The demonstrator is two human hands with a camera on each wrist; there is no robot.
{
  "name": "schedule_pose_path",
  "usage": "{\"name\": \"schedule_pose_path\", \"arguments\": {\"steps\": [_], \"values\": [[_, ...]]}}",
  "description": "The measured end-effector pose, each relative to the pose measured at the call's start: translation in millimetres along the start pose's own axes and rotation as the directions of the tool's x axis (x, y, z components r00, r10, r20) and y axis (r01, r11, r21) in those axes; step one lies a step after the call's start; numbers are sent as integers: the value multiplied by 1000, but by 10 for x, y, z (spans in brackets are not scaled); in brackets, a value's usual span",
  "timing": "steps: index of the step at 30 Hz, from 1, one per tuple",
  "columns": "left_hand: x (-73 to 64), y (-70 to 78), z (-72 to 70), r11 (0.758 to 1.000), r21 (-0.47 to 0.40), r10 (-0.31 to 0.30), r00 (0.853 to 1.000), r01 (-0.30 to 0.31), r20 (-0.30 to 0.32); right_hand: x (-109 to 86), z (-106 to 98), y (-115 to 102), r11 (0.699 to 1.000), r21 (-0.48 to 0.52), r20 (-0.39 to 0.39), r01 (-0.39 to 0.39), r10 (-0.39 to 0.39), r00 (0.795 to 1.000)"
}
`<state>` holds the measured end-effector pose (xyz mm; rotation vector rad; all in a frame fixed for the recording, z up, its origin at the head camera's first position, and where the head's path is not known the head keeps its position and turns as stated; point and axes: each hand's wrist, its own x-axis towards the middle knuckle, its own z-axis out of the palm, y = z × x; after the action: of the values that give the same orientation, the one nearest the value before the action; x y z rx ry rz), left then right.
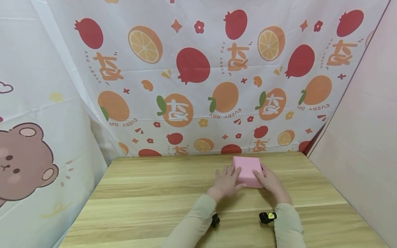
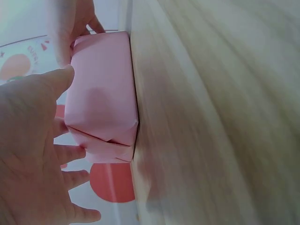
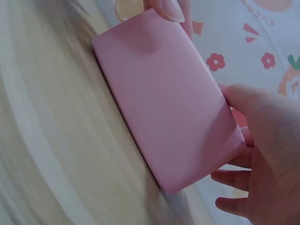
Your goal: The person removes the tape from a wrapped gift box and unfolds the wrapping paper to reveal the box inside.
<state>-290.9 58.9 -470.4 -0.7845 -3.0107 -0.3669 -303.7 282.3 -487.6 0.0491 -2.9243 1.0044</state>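
Observation:
A pink wrapped box (image 1: 247, 168) with a smooth top sits on the wooden table near its back edge, between both hands. My left hand (image 1: 224, 183) is at the box's left side, fingers spread and its fingertips at the surface. In the left wrist view a folded seam shows on the end of the box (image 2: 105, 138) beside these fingers. My right hand (image 1: 270, 181) is at the opposite side, its thumb at the upper edge. The right wrist view has its fairly straight fingers against the end of the box (image 3: 168, 108), partly hidden behind it.
The wooden table (image 1: 149, 203) reaches back to a fruit-print cloth (image 1: 192, 103). A white cloth with a bear print (image 1: 26, 162) hangs at the left, and a plain pale panel (image 1: 366, 137) stands at the right. Black wrist devices (image 1: 266, 217) sit by the sleeves.

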Motion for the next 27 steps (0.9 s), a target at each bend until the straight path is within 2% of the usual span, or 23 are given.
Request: {"name": "schedule_pose_path", "arguments": {"steps": [6, 16, 27], "values": [[-63, -137, -2, 999, -33, -25, 1000, 24, -11, 30, 101, -128, 1000, -4, 2, 26, -26, 1000], [-221, -306, -56, 996, -82, -39, 997, 34, -62, -5, 204, -354, 997, 2, -1, 80, -80, 997], [-399, -527, -106, 990, -139, -45, 995, 32, -92, -14, 350, -535, 992, -6, 7, 127, -127, 992]]}}
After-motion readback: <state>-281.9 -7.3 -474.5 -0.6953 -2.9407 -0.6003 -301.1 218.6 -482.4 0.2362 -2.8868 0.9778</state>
